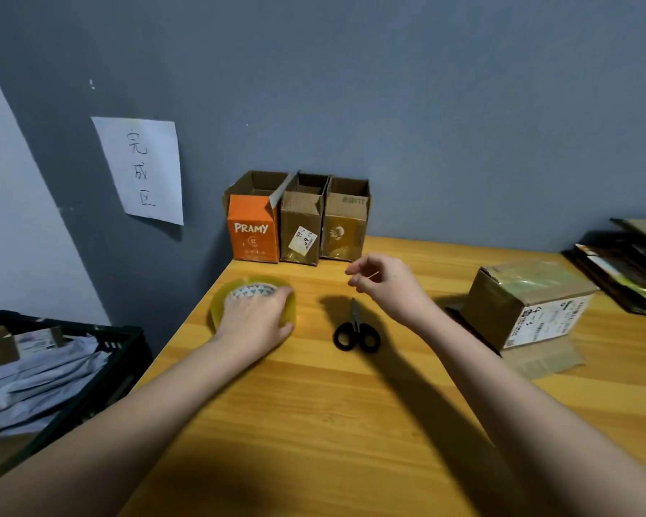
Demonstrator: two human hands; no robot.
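A big roll of clear yellowish tape (239,291) lies flat near the left edge of the wooden table (314,404). My left hand (258,317) lies over the roll, fingers curled round its near and right side. My right hand (386,283) hovers above the table to the right, fingers loosely curled, holding nothing that I can make out. Black-handled scissors (355,332) lie shut on the table just below my right hand. A taped cardboard box (526,304) with a printed label stands at the right.
Three open cardboard boxes stand against the blue-grey wall: an orange box (254,233) and two brown boxes (323,222). A paper sign (142,169) hangs on the wall. A black crate (53,371) with packages sits left of the table. Flattened cartons (627,263) are stacked at far right.
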